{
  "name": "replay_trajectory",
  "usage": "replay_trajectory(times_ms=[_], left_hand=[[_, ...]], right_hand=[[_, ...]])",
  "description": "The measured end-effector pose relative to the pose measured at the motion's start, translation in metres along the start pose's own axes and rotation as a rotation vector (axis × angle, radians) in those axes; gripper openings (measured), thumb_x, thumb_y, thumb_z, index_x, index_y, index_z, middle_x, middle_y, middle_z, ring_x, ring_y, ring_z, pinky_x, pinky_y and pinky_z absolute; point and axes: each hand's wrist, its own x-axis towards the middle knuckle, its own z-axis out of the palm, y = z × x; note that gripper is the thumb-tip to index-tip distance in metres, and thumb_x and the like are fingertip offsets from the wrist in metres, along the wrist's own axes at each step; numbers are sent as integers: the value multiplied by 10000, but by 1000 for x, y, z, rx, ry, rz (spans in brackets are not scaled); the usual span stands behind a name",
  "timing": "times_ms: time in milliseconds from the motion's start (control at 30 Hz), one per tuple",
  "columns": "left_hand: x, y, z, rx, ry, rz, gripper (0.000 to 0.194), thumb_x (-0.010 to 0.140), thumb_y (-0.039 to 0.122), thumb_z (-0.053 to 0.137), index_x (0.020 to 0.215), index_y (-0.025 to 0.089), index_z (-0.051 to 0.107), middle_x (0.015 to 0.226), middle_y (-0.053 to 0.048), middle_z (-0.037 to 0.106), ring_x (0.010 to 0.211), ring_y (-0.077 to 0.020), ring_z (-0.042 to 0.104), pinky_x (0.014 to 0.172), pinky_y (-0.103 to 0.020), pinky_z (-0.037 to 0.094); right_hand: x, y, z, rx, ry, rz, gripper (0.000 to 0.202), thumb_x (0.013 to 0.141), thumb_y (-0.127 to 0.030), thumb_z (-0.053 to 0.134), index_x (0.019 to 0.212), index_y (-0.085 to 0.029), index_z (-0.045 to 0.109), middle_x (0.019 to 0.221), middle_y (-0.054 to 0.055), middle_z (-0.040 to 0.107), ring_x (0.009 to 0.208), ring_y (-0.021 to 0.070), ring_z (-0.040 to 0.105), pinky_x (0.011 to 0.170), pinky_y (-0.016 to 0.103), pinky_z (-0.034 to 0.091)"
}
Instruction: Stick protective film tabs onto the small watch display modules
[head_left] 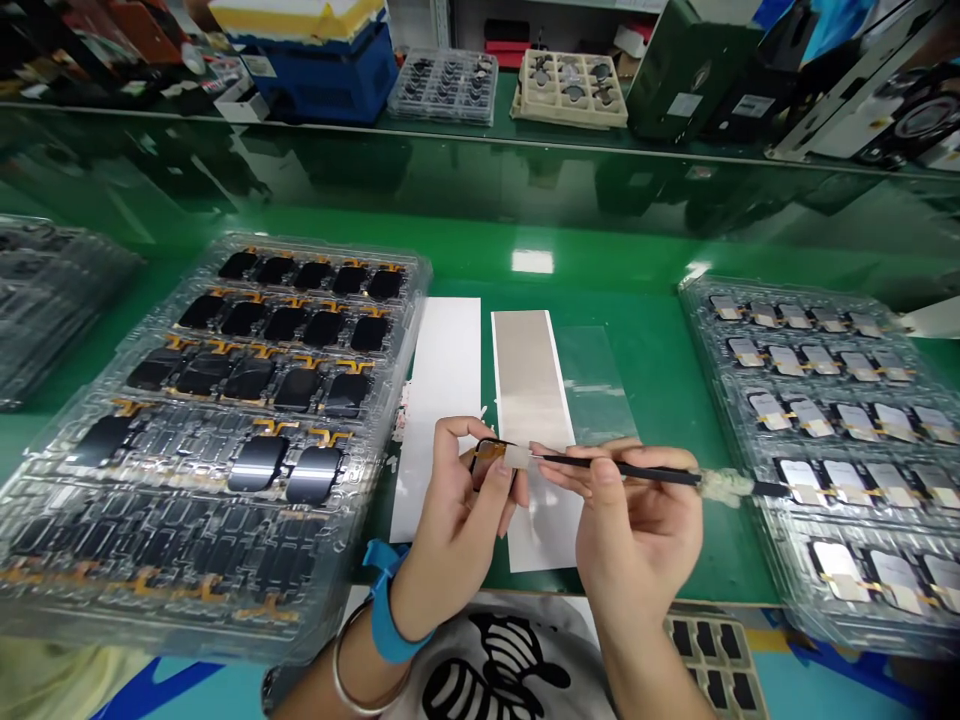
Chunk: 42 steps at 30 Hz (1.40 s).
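My left hand (pixel 471 500) pinches a small display module (pixel 488 456) with a dark rim and an orange flex part. A small pale sticker (pixel 517 457) lies across the module's right side, by my left thumb. Held like a pen in my right hand (pixel 637 520) are slim black tweezers (pixel 652 472), with a wad of whitish wrapping near their back end. Their thin tip meets the sticker's right edge; whether it grips it I cannot tell. Below both hands lies a strip of beige backing sheet (pixel 529 370).
To the left, a clear tray (pixel 409 330) carries rows of black displays. Another clear tray (pixel 720 370) at right carries silver-backed modules. White paper (pixel 448 350) and clear film (pixel 592 370) flank the backing sheet. A shelf with boxes (pixel 322 75) crosses the back.
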Motion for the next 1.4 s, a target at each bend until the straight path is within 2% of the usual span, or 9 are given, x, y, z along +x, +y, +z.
replay_trajectory(times_ms=[233,533,1400], left_hand=[[0,-3,-1,-53,-24,-5,142,1022,324,482,1050,266,355,705,66,525,509,-71,371,462,-168,310],[-8,-3,-5,-120,-15,-65,151,1048,387,394,1125,257,399,795,25,599,608,-106,426,634,-253,398],[-7,-5,-2,-1,21,-1,127,1072,359,353,1084,254,425,761,25,596,570,-94,431,603,-230,433]], right_hand=[[-2,5,9,-9,0,-42,151,937,-191,593,961,-288,480,835,-8,618,779,168,740,544,262,639],[-4,6,8,-85,-31,-82,156,932,-175,590,933,-271,466,811,-9,643,779,169,749,570,268,643],[-3,7,6,-116,-28,-58,157,929,-199,608,943,-280,474,795,-9,664,787,184,755,551,274,639]])
